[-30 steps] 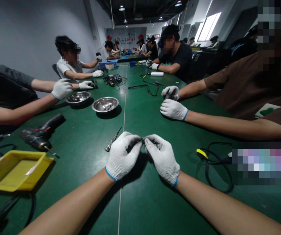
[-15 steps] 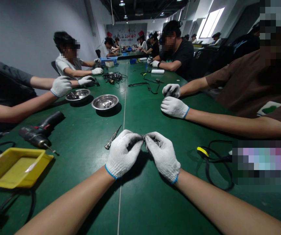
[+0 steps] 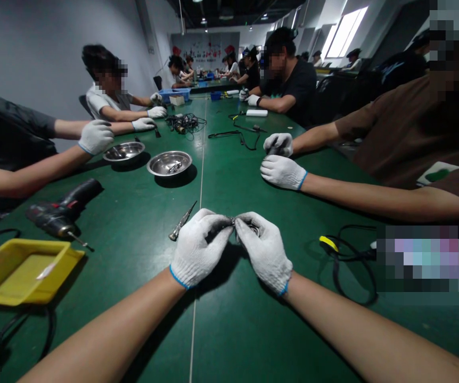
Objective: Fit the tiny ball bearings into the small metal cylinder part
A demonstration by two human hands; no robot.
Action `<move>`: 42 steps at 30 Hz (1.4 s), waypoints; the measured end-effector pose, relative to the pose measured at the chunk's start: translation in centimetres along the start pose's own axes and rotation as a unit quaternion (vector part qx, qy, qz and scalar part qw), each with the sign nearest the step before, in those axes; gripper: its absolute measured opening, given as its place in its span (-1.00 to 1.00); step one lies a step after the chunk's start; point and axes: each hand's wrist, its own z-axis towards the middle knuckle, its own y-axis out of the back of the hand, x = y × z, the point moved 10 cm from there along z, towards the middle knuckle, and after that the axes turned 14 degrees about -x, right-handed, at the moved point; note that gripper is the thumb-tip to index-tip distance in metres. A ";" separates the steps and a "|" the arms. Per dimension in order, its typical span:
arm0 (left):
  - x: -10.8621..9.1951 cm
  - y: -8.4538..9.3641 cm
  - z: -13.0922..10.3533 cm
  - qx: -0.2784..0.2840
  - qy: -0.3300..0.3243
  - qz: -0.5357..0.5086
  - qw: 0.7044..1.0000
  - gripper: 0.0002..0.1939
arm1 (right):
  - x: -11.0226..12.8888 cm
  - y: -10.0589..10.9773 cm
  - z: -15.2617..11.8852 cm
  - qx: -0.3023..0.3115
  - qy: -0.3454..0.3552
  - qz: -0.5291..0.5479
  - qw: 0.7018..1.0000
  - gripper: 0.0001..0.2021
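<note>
My left hand [image 3: 201,248] and my right hand [image 3: 264,251], both in white knit gloves, meet fingertip to fingertip over the green table [image 3: 229,330]. Between their pinched fingers sits a small dark metal part [image 3: 233,221], mostly covered by the gloves, so its kind does not show. Curved, shiny metal rings [image 3: 254,229] peek out from inside my right hand. Just left of my left hand a small screwdriver [image 3: 182,222] lies on the table. Farther off stands a steel bowl [image 3: 169,164] with small shiny metal pieces in it.
On the left lie a cordless drill [image 3: 64,210] and a yellow tray [image 3: 64,271]. A second steel bowl [image 3: 124,152] is near a co-worker's glove. At right are a black cable [image 3: 335,271] and another person's gloved hands [image 3: 283,171]. Tangled cables [image 3: 185,123] lie farther back.
The whole view has shifted slightly. My hands keep the same pinch on the small part, with hardly any visible movement.
</note>
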 end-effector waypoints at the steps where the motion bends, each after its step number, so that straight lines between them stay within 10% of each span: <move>1: 0.0 0.0 0.0 0.000 -0.002 -0.001 1.000 -0.94 | 0.0 0.0 0.0 0.000 -0.001 0.001 1.000 -0.72; 42: -0.6 0.3 0.2 -0.013 -0.019 -0.005 1.000 -0.94 | 0.1 0.0 0.0 -0.004 0.009 0.023 1.000 -0.76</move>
